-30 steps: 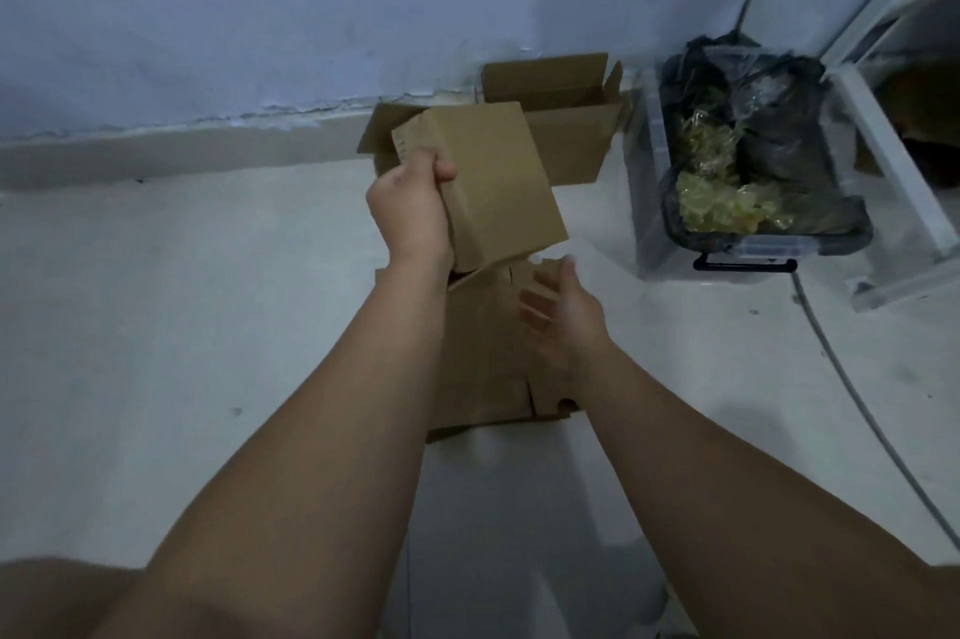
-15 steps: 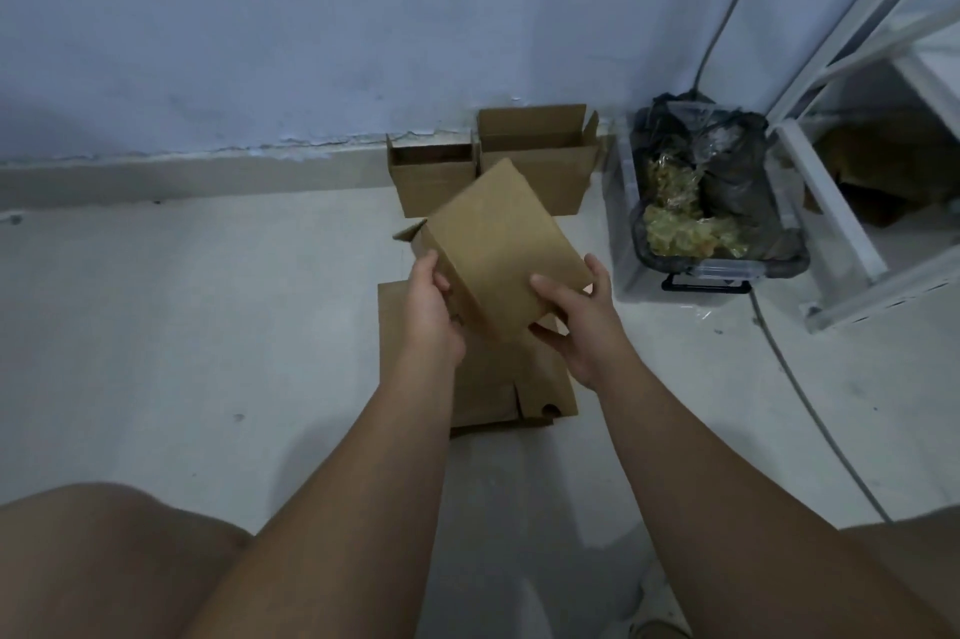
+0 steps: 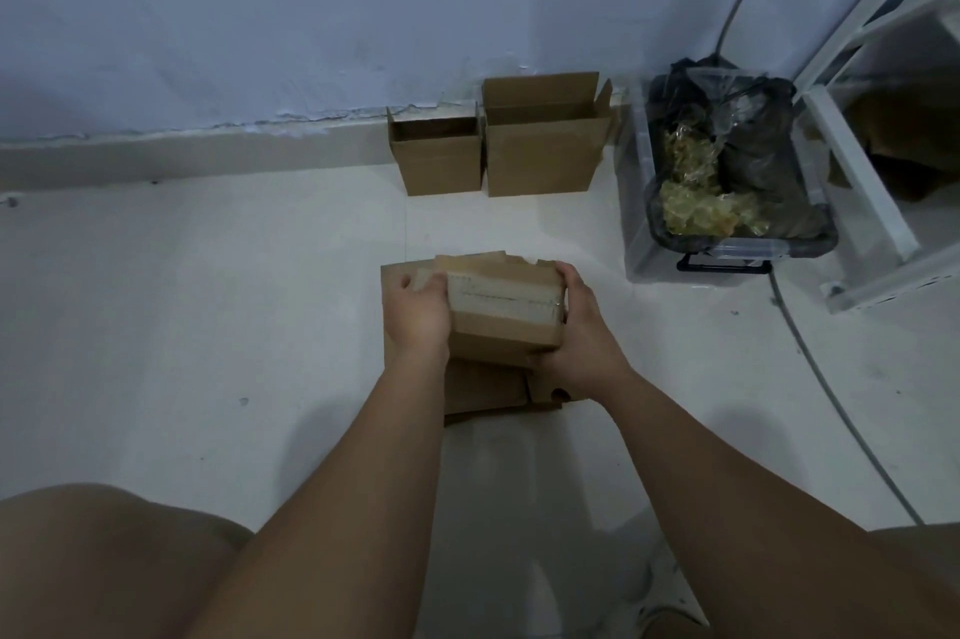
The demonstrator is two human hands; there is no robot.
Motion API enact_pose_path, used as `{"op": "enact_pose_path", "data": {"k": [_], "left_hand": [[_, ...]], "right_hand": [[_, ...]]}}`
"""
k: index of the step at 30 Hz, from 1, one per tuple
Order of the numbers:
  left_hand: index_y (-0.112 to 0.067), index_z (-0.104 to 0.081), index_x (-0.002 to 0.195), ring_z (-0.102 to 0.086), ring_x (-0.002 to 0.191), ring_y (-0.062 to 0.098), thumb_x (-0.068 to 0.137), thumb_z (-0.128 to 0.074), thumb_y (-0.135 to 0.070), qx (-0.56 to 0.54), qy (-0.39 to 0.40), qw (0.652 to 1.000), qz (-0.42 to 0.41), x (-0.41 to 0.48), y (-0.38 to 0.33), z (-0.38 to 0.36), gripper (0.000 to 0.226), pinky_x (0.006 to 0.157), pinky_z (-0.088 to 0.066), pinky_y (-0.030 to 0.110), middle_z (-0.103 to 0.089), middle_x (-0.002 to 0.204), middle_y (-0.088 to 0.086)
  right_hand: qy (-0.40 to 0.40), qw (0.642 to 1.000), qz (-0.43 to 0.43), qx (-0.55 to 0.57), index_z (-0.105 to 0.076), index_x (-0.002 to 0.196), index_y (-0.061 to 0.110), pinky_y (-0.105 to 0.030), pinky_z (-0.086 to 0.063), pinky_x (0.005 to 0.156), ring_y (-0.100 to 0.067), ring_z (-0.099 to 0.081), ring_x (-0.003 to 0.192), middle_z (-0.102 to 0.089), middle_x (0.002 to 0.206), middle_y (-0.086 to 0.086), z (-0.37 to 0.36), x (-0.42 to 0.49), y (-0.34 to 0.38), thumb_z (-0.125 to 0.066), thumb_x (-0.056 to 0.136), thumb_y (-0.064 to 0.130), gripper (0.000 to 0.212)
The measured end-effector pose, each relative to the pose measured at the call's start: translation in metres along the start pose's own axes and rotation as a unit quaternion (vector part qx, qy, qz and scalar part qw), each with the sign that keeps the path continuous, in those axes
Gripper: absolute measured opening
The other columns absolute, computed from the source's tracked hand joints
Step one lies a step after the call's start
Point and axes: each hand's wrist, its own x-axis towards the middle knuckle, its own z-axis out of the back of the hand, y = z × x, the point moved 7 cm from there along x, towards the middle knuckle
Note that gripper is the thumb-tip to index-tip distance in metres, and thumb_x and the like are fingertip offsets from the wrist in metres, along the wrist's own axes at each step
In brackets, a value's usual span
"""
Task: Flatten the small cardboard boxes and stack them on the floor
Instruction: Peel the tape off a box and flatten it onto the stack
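A small brown cardboard box with a taped seam facing up is held low over a stack of flattened cardboard on the white floor. My left hand grips the box's left side. On its right side and lower right corner my right hand holds it. Two more small boxes stand open against the wall: a shorter box on the left and a taller box to its right.
A clear plastic bin with dark bags and yellowish plastic sits at the right. A white metal rack stands beside it, and a grey cable runs along the floor. My knees show at the bottom corners.
The box came down from chest height toward the flat stack and turned so its taped seam faces up. My right hand, free a second ago, took hold of its right side.
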Motion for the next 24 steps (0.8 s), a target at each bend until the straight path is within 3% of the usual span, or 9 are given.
{"op": "enact_pose_path", "data": {"k": [5, 7, 9, 12, 15, 20, 24], "left_hand": [[-0.009, -0.055, 0.125, -0.057, 0.083, 0.01, 0.09, -0.062, -0.02, -0.047, 0.022, 0.998, 0.044, 0.009, 0.023, -0.005, 0.037, 0.067, -0.043, 0.018, -0.062, 0.112, 0.003], [-0.01, -0.055, 0.122, -0.056, 0.078, 0.008, 0.09, -0.063, -0.017, -0.048, 0.027, 0.997, 0.046, 0.011, 0.03, -0.008, 0.034, 0.057, -0.042, 0.014, -0.062, 0.108, 0.003], [-0.01, -0.056, 0.123, -0.056, 0.078, 0.007, 0.089, -0.064, -0.017, -0.038, 0.034, 0.998, 0.049, 0.012, 0.037, -0.01, 0.035, 0.056, -0.043, 0.014, -0.062, 0.109, 0.003], [-0.009, -0.057, 0.125, -0.054, 0.073, 0.002, 0.09, -0.063, -0.019, -0.016, 0.032, 0.998, 0.045, 0.011, 0.046, -0.009, 0.036, 0.046, -0.042, 0.007, -0.061, 0.096, -0.007], [-0.009, -0.061, 0.112, -0.052, 0.068, 0.001, 0.092, -0.061, -0.024, 0.011, 0.023, 0.998, 0.052, 0.012, 0.055, -0.006, 0.025, 0.04, -0.039, 0.006, -0.056, 0.078, -0.011], [-0.008, -0.061, 0.087, -0.049, 0.063, 0.009, 0.088, -0.064, -0.033, 0.048, -0.014, 0.996, 0.075, 0.009, 0.071, 0.005, 0.025, 0.05, -0.033, 0.019, -0.055, 0.069, -0.003], [-0.009, -0.065, 0.096, -0.054, 0.072, 0.011, 0.09, -0.063, -0.023, 0.043, -0.028, 0.997, 0.06, 0.007, 0.068, 0.006, 0.015, 0.052, -0.035, 0.013, -0.06, 0.083, -0.001]], "right_hand": [[0.006, 0.997, -0.009, -0.072, 0.007, 0.146, 0.045, -0.032, -0.044, 0.091, -0.022, -0.044, 0.125, -0.018, 0.154, 0.006, -0.006, 0.005, -0.015, -0.067, 0.077, 0.005, 0.109], [0.038, 0.992, -0.028, -0.118, 0.007, 0.148, 0.042, -0.034, -0.045, 0.092, -0.028, -0.041, 0.13, -0.003, 0.159, 0.003, -0.014, 0.006, -0.019, -0.062, 0.08, 0.003, 0.104], [0.063, 0.985, -0.055, -0.154, 0.004, 0.149, 0.043, -0.038, -0.046, 0.097, -0.033, -0.034, 0.136, 0.015, 0.159, -0.001, -0.021, 0.005, -0.022, -0.059, 0.083, 0.004, 0.099], [0.017, 0.964, -0.049, -0.261, -0.008, 0.15, 0.043, -0.045, -0.023, 0.117, -0.032, -0.001, 0.146, 0.022, 0.157, -0.003, -0.028, 0.0, -0.017, -0.058, 0.087, 0.015, 0.085], [0.004, 0.928, 0.036, -0.37, -0.011, 0.151, 0.039, -0.046, 0.005, 0.117, -0.028, 0.015, 0.146, 0.013, 0.16, -0.004, -0.042, -0.004, -0.004, -0.048, 0.093, 0.026, 0.07], [0.056, 0.915, 0.073, -0.394, -0.017, 0.151, 0.032, -0.041, 0.005, 0.118, -0.026, 0.009, 0.148, 0.002, 0.162, -0.001, -0.063, -0.006, -0.004, -0.045, 0.095, 0.015, 0.065], [0.087, 0.923, 0.034, -0.373, -0.019, 0.149, 0.038, -0.041, -0.006, 0.118, -0.028, 0.011, 0.147, 0.005, 0.162, 0.001, -0.064, 0.004, 0.0, -0.048, 0.088, 0.006, 0.075]]}}
